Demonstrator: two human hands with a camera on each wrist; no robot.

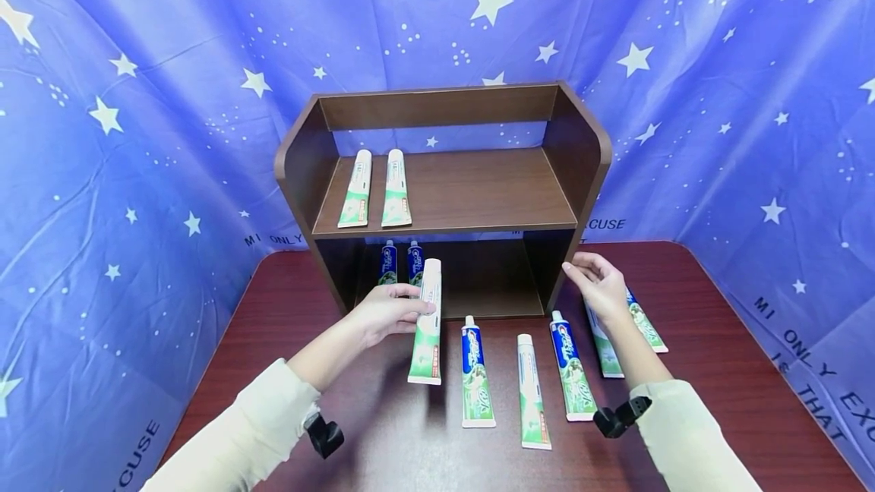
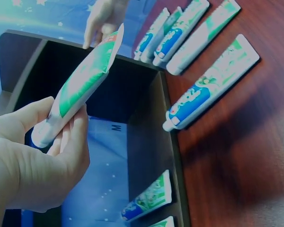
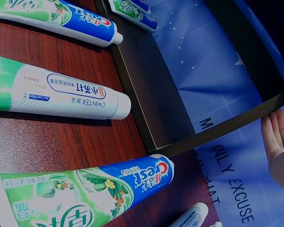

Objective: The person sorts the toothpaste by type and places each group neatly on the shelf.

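Note:
My left hand (image 1: 386,315) holds a white and green toothpaste tube (image 1: 427,348), thumb on one side and fingers on the other. The tube is raised in front of the brown two-tier shelf (image 1: 478,192), cap end up in the head view. My right hand (image 1: 604,291) grips the shelf's right side panel at its front edge, thumb and fingers on opposite faces in the right wrist view. Two white and green tubes (image 1: 396,192) lie on the upper tier, at the left. Two blue and green Crest tubes (image 1: 388,263) lie on the lower tier, partly hidden.
On the dark red table (image 1: 287,370) before the shelf lie a Crest tube (image 1: 476,370), a white and green tube (image 1: 533,393) and another Crest tube (image 1: 573,370). More tubes (image 1: 642,321) lie right, partly behind my forearm. A blue starry curtain (image 1: 225,59) surrounds the table.

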